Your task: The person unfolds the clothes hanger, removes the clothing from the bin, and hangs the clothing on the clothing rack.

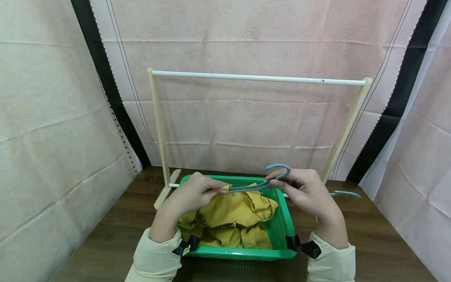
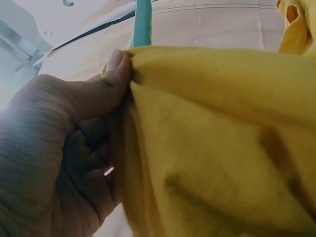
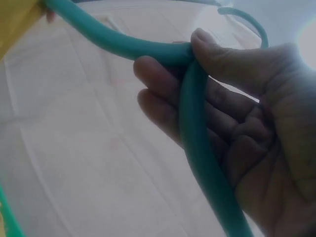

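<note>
A yellow garment (image 1: 243, 205) lies bunched in a green basket (image 1: 288, 223). My left hand (image 1: 195, 192) pinches an edge of it above the basket's left side, thumb on the cloth (image 2: 212, 123) in the left wrist view. Opposite, my right hand (image 1: 304, 192) grips a blue clothes hanger (image 1: 251, 187) near the base of its hook, thumb and fingers round the neck in the right wrist view. One hanger arm (image 3: 113, 43) reaches left to the yellow cloth at the left fingertips. The hook curls upward beside the right thumb.
Behind the basket stands a rack with a white top bar (image 1: 246, 77) and cream posts (image 1: 160, 129). Another blue hanger (image 1: 347, 193) shows at the right, behind my right forearm. Pale curtains (image 1: 246, 121) surround the brown wooden table (image 1: 116, 246).
</note>
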Demonstrator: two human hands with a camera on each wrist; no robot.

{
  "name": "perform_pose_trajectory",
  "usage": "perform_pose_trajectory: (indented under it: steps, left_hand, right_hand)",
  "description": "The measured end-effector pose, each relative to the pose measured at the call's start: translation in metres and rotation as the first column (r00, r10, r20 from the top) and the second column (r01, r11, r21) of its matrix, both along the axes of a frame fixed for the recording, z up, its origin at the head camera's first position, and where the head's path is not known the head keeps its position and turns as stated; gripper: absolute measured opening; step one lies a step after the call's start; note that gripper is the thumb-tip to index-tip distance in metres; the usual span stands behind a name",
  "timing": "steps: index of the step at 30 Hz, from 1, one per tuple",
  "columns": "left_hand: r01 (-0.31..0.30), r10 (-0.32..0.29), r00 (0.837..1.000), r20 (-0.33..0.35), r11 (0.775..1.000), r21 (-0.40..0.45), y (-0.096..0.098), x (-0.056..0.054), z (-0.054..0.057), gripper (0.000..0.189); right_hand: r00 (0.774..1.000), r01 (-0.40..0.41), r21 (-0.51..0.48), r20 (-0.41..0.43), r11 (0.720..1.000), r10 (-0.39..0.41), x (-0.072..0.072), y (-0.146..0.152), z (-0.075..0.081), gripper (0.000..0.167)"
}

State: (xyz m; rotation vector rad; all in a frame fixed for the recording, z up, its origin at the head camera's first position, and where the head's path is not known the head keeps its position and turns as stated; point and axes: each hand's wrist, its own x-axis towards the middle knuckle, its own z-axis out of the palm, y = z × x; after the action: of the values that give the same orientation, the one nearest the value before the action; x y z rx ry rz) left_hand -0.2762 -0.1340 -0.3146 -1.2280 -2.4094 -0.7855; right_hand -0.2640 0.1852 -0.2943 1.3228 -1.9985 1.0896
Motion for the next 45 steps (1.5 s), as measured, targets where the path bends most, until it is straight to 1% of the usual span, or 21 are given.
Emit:
perform_pose_trajectory:
  steps: [2,3,6,9,12,14,16,20,23,25,27,29,31,34,37,39,41,43,45]
  left_hand:
    - [0.004,-0.004,1.0,-0.025,1.0,0.028,0.0,0.0,-0.001,0.02]
    - [0.006,-0.004,0.999,-0.042,0.999,0.04,0.001,-0.001,-0.001,0.02]
    - [-0.009,0.016,0.996,-0.085,0.996,0.086,0.003,-0.001,-0.001,0.018]
    - [-0.011,0.029,0.992,-0.123,0.989,0.144,0.004,-0.001,0.0,0.016]
    - [0.006,0.02,0.989,-0.145,0.984,0.177,0.005,0.0,0.0,0.017]
    - [0.018,0.008,0.989,-0.149,0.984,0.177,0.007,0.002,0.0,0.019]
    - [0.018,0.008,0.988,-0.153,0.986,0.164,0.01,0.003,0.0,0.02]
    - [0.011,0.009,0.99,-0.143,0.991,0.137,0.017,0.006,-0.001,0.02]
    - [0.025,-0.006,0.991,-0.134,0.99,0.142,0.021,0.008,-0.001,0.02]
    - [0.04,-0.019,0.99,-0.137,0.987,0.154,0.024,0.009,-0.001,0.02]
    - [0.051,-0.027,0.99,-0.142,0.985,0.166,0.027,0.01,-0.002,0.019]
    - [0.065,-0.04,0.989,-0.144,0.983,0.172,0.03,0.011,-0.003,0.019]
    - [0.064,-0.039,0.987,-0.155,0.985,0.163,0.031,0.012,-0.003,0.02]
    - [0.031,-0.004,0.979,-0.202,0.991,0.131,0.031,0.014,-0.002,0.024]
    - [-0.019,0.045,0.967,-0.249,0.994,0.107,0.026,0.015,0.0,0.029]
    - [-0.028,0.055,0.967,-0.248,0.994,0.108,0.022,0.015,0.002,0.032]
    - [-0.031,0.056,0.971,-0.231,0.993,0.11,0.018,0.015,0.003,0.034]
    - [-0.036,0.058,0.977,-0.203,0.993,0.111,0.015,0.015,0.005,0.035]
    - [-0.062,0.081,0.981,-0.179,0.992,0.108,0.013,0.016,0.007,0.034]
  right_hand:
    - [1.0,-0.006,-0.002,-0.008,1.0,0.006,0.0,0.0,0.001,0.033]
    - [1.0,-0.012,-0.003,0.003,1.0,0.012,0.0,0.0,0.001,0.032]
    - [0.998,-0.047,0.0,0.037,0.999,0.047,0.0,0.0,0.0,0.032]
    - [0.995,-0.085,-0.008,0.047,0.996,0.086,-0.001,0.0,-0.001,0.034]
    - [0.996,-0.089,-0.026,-0.019,0.996,0.088,-0.003,-0.002,-0.002,0.037]
    - [0.997,-0.071,-0.039,-0.047,0.997,0.069,-0.003,-0.004,-0.002,0.037]
    - [0.997,-0.058,-0.045,-0.054,0.997,0.055,-0.002,-0.005,-0.002,0.036]
    - [0.999,-0.046,-0.04,-0.02,0.998,0.045,0.0,-0.007,-0.001,0.033]
    - [0.999,-0.036,-0.033,-0.003,0.999,0.036,0.001,-0.007,0.0,0.031]
    - [0.999,-0.038,-0.03,0.025,0.999,0.038,0.003,-0.007,0.0,0.031]
    - [0.997,-0.048,-0.026,0.053,0.999,0.049,0.003,-0.008,0.0,0.029]
    - [0.992,-0.074,-0.022,0.099,0.997,0.075,0.004,-0.01,0.001,0.028]
    - [0.989,-0.095,-0.015,0.113,0.995,0.096,0.004,-0.013,0.001,0.027]
    - [0.992,-0.103,-0.015,0.07,0.995,0.104,0.003,-0.015,0.002,0.029]
    - [0.996,-0.079,-0.038,-0.032,0.996,0.078,0.003,-0.012,0.003,0.033]
    - [0.995,-0.069,-0.06,-0.073,0.996,0.065,0.003,-0.01,0.003,0.034]
    - [0.994,-0.059,-0.074,-0.097,0.996,0.051,0.004,-0.007,0.003,0.034]
    - [0.993,-0.055,-0.085,-0.107,0.995,0.046,0.004,-0.006,0.003,0.033]
    - [0.993,-0.049,-0.099,-0.115,0.994,0.038,0.004,-0.006,0.003,0.031]
